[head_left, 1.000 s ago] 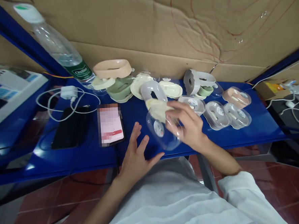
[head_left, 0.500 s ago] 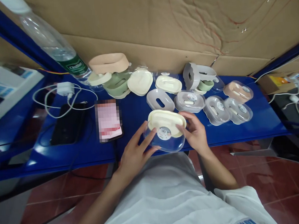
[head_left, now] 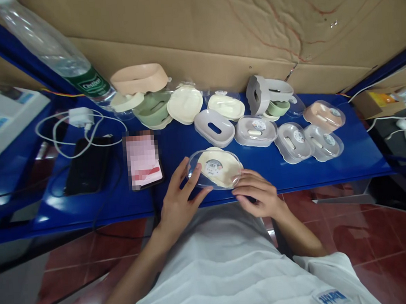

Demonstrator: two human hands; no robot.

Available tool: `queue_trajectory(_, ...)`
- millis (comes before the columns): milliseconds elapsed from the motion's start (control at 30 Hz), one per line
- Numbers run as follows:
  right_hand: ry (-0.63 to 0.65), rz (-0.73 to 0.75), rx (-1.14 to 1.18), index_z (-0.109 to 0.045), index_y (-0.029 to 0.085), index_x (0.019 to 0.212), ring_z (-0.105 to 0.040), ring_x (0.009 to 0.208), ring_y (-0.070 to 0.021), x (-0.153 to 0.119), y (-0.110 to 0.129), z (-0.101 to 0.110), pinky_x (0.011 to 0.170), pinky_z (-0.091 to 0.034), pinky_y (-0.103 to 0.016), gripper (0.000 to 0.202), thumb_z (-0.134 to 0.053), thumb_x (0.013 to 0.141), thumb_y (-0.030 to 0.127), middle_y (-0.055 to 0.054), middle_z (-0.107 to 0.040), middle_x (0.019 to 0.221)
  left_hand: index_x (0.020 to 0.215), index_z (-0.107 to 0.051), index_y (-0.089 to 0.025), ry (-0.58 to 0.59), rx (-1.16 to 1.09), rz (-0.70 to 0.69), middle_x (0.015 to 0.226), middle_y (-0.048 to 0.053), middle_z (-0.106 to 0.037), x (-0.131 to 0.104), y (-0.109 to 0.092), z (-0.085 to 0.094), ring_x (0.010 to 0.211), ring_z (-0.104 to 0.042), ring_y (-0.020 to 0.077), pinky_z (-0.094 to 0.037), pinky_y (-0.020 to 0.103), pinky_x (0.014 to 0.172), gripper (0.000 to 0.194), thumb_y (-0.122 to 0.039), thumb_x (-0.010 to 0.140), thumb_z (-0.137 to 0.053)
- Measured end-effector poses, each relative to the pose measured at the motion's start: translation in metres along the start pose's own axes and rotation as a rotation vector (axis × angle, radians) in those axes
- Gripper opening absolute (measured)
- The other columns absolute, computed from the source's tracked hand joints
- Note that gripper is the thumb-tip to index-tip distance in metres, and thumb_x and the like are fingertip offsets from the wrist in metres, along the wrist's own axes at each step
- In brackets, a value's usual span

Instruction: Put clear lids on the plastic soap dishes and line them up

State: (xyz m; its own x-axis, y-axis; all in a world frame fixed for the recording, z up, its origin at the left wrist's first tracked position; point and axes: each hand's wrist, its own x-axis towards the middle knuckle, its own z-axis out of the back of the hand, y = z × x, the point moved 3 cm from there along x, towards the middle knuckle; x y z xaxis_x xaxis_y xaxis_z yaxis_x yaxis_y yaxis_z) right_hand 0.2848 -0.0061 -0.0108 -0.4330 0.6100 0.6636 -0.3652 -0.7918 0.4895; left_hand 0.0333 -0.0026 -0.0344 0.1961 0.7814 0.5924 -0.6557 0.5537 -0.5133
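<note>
A clear plastic lid (head_left: 194,171) with a round printed label is tilted over a cream soap dish (head_left: 226,159) near the table's front edge. My left hand (head_left: 181,201) grips the lid's left side, fingers on top and thumb at the near rim. At the right rim, the fingertips of my right hand (head_left: 258,193) touch the edge of the lid or dish; its thumb is away from them. Just behind stands a grey soap dish (head_left: 203,132) with a slot. Beside it are lidded grey soap boxes (head_left: 246,138) and another lidded grey box (head_left: 288,149).
Cream trays (head_left: 185,105), a peach ring-shaped part (head_left: 140,78) and grey parts (head_left: 257,96) line the cardboard wall. A lidded peach box (head_left: 319,115) sits right. Left are a water bottle (head_left: 92,83), a charger (head_left: 81,117), a dark phone (head_left: 87,170) and a lit phone (head_left: 142,160).
The lid has moved up and left, from below the cream dish to lying over it. My right thumb has come off the dish, and the right hand is lower. The view has shifted slightly.
</note>
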Motion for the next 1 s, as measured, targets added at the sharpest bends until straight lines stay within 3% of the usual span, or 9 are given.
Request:
queue_trajectory(100,-0.204,-0.028,-0.139,-0.067,0.033,0.145,-0.076,0.123,-0.0323,-0.004,-0.002,0.007,0.104,-0.065,-0.058,0.046,-0.073,0.099,0.030,-0.009,-0.077,0.129,0.172,-0.035,-0.042,0.028,0.031,-0.010,0.174,0.012,-0.044,-0.002,0.000,-0.001,0.144,-0.065,0.0338,-0.062,0.048,0.115,0.089,-0.031,0.097,-0.082)
queue_trajectory(167,-0.076,-0.132,-0.232,-0.054,0.034,0.161,-0.058,0.150,-0.0420,-0.003,-0.006,0.001,0.118,-0.053,-0.069,0.069,-0.077,0.098,0.051,-0.016,-0.059,0.160,0.173,-0.034,-0.041,0.051,0.045,-0.015,0.175,0.014,-0.043,-0.002,0.001,-0.003,0.144,-0.065,0.0340,-0.062,0.048,0.115,0.088,-0.033,0.098,-0.080)
queue_trajectory(233,0.131,-0.250,-0.266,-0.032,0.031,0.174,-0.039,0.163,-0.0448,0.000,-0.012,-0.009,0.128,-0.040,-0.074,0.096,-0.077,0.095,0.064,-0.021,-0.040,0.175,0.173,-0.034,-0.040,0.052,0.064,0.002,0.175,0.015,-0.042,-0.002,0.002,-0.004,0.147,-0.063,0.0346,-0.061,0.049,0.116,0.087,-0.034,0.099,-0.080)
queue_trajectory(333,0.297,-0.351,-0.250,-0.004,0.028,0.179,-0.036,0.165,-0.0397,0.003,-0.017,-0.018,0.133,-0.034,-0.071,0.106,-0.071,0.102,0.059,-0.023,-0.040,0.175,0.174,-0.032,-0.038,0.026,0.076,0.036,0.175,0.016,-0.042,-0.002,0.004,-0.004,0.153,-0.057,0.0357,-0.058,0.051,0.119,0.088,-0.034,0.100,-0.079)
queue_trajectory(400,0.328,-0.354,-0.190,0.001,0.030,0.179,-0.035,0.166,-0.0373,0.004,-0.019,-0.018,0.134,-0.034,-0.069,0.104,-0.069,0.105,0.052,-0.020,-0.041,0.175,0.174,-0.031,-0.036,0.032,0.066,0.046,0.175,0.016,-0.042,-0.002,0.004,-0.004,0.154,-0.055,0.0356,-0.057,0.051,0.120,0.088,-0.034,0.100,-0.078)
queue_trajectory(533,0.339,-0.336,-0.050,-0.005,0.033,0.178,-0.024,0.170,-0.0380,0.002,-0.020,-0.011,0.133,-0.037,-0.066,0.101,-0.072,0.104,0.043,-0.018,-0.014,0.185,0.174,-0.032,-0.032,0.119,0.062,0.023,0.174,0.019,-0.043,-0.002,0.003,-0.005,0.152,-0.057,0.0350,-0.057,0.050,0.120,0.086,-0.035,0.101,-0.077)
queue_trajectory(667,0.342,-0.375,0.004,-0.010,0.036,0.177,-0.025,0.169,-0.0396,0.002,-0.020,-0.008,0.131,-0.040,-0.066,0.100,-0.075,0.101,0.033,-0.014,0.009,0.186,0.174,-0.033,-0.029,0.171,0.114,-0.061,0.173,0.022,-0.045,-0.001,0.000,-0.005,0.153,-0.056,0.0362,-0.058,0.051,0.118,0.084,-0.034,0.102,-0.076)
queue_trajectory(833,0.374,-0.361,-0.011,-0.027,0.037,0.174,-0.018,0.172,-0.0372,0.003,-0.020,-0.009,0.133,-0.037,-0.063,0.088,-0.076,0.101,0.038,-0.012,-0.003,0.187,0.176,-0.027,-0.030,0.209,0.138,-0.073,0.174,0.022,-0.042,0.000,0.000,-0.006,0.151,-0.058,0.0383,-0.061,0.052,0.113,0.085,-0.036,0.104,-0.072)
queue_trajectory(1000,0.408,-0.356,0.014,-0.030,0.032,0.173,-0.021,0.171,-0.0360,0.004,-0.021,-0.008,0.134,-0.035,-0.063,0.092,-0.081,0.098,0.045,-0.017,-0.017,0.185,0.176,-0.026,-0.031,0.275,0.146,-0.066,0.178,0.021,-0.034,0.000,-0.001,-0.005,0.152,-0.057,0.0394,-0.059,0.053,0.113,0.084,-0.037,0.104,-0.070)
